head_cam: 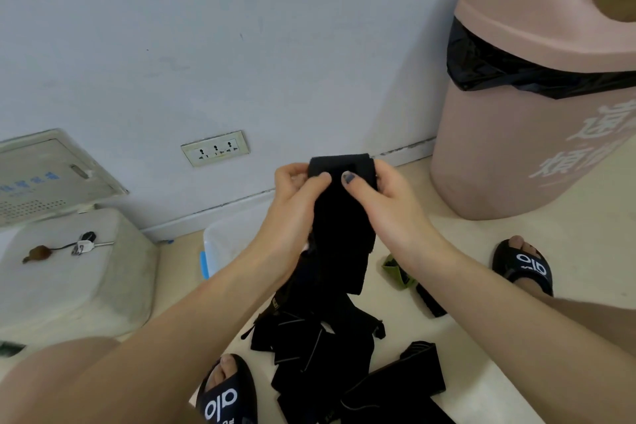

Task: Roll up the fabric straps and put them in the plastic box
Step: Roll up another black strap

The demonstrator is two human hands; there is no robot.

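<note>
While the roll is only begun, the scene is recorded as follows, nearest item first.

Loose straps [330, 365]: a heap of black fabric straps is spread on the floor between the two sandalled feet; an exact count cannot be made because the pieces overlap, though several are seen.

Green item [395, 270]: one small olive piece is seen just beside the right forearm; its nature cannot be told.

Held strap [340, 227]: one black strap is held up above the heap, its long axis hanging downward from the hands, with the free end reaching toward the heap.

Left hand [296, 196]: closed on the strap's upper left edge, thumb pressed on the front face.

Right hand [382, 196]: closed on the upper right edge, thumb likewise on the front; the top edge appears folded over as a first turn.

Plastic box [220, 244]: one clear box with a blue latch is seen on the floor, beyond and below the left wrist; its inside is mostly hidden.

Governing relation: the box lies to the left of the roll, so the left hand is judged nearer for the deposit.

Count of hands engaged: two, both on one strap.

Bin [523, 148]: one pink bin is seen standing at far right.
</note>
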